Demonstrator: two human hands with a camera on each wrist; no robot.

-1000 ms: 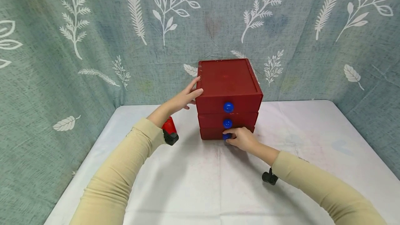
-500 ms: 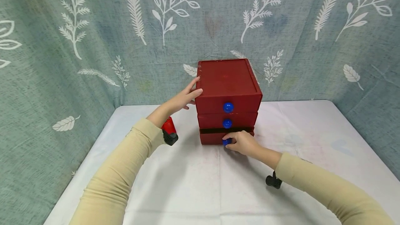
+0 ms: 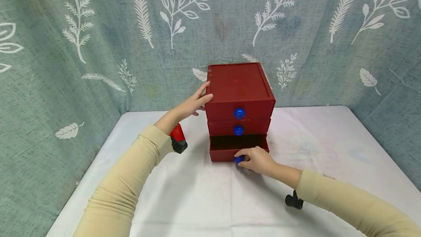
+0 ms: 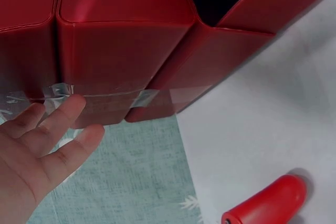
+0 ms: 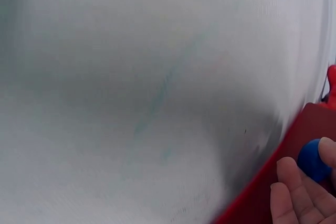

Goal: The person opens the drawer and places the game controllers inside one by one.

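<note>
A dark red cabinet point(image 3: 238, 82) of three stacked drawers stands toward the back of the table, a round blue knob on each front. Its bottom drawer point(image 3: 221, 155) is pulled partly out, and the visible inside is dark. With thumb and fingers my right hand point(image 3: 260, 161) pinches the bottom drawer's blue knob point(image 5: 313, 160). My left hand point(image 3: 192, 104) rests against the cabinet's upper left side, fingers extended. In the left wrist view, the fingers point(image 4: 65, 111) lie near clear tape on the cabinet's side.
A red object point(image 3: 178, 133) with a rounded end lies left of the cabinet, partly hidden by the left wrist. White cloth covers the table point(image 3: 197, 200). A green leaf-patterned curtain point(image 3: 184, 57) hangs right behind the cabinet.
The bottom drawer has slid out toward me from shut, drawn by my right hand on its knob. My left hand has stayed at the cabinet's side.
</note>
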